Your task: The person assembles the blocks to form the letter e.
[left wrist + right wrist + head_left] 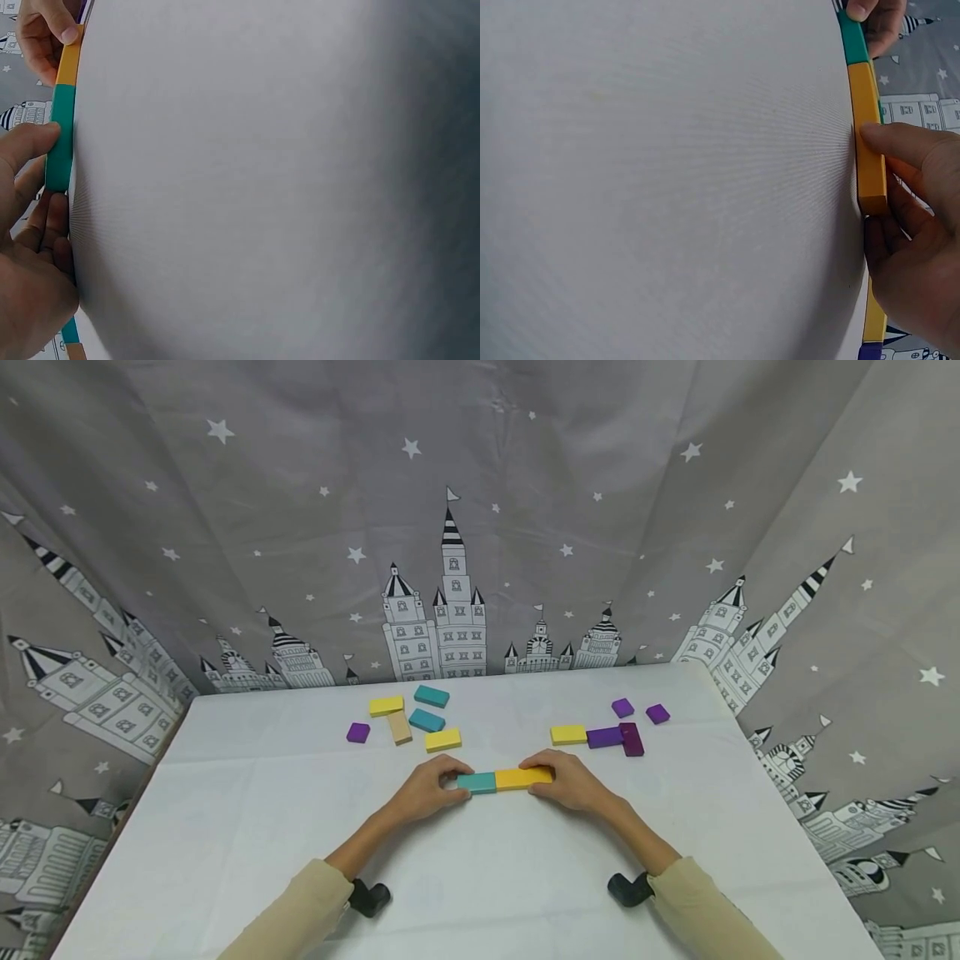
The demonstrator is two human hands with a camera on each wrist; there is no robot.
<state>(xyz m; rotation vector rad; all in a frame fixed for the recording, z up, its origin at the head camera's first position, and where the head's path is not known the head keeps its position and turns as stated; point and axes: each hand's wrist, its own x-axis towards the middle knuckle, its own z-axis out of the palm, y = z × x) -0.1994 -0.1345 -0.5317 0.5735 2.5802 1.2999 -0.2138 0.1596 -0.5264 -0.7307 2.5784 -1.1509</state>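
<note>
L hand (pixel 426 790) pinches teal block (pixel 482 783) & R hand (pixel 570 782) pinches orange block (pixel 513 779), the two end to end approx. ctr of head frame, w/ mixed-colour blocks (pixel 427 720) up & left of ctr, yellow/purple blocks (pixel 604 738) up & right, all on white table (pixel 225 827), grey cloth (pixel 480 410) across top.

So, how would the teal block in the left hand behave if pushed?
The teal block seems stiff, its edges straight where the left hand grips. Flat-sided, it would likely slide, not roll, perhaps shoving the orange block at its end.
</note>
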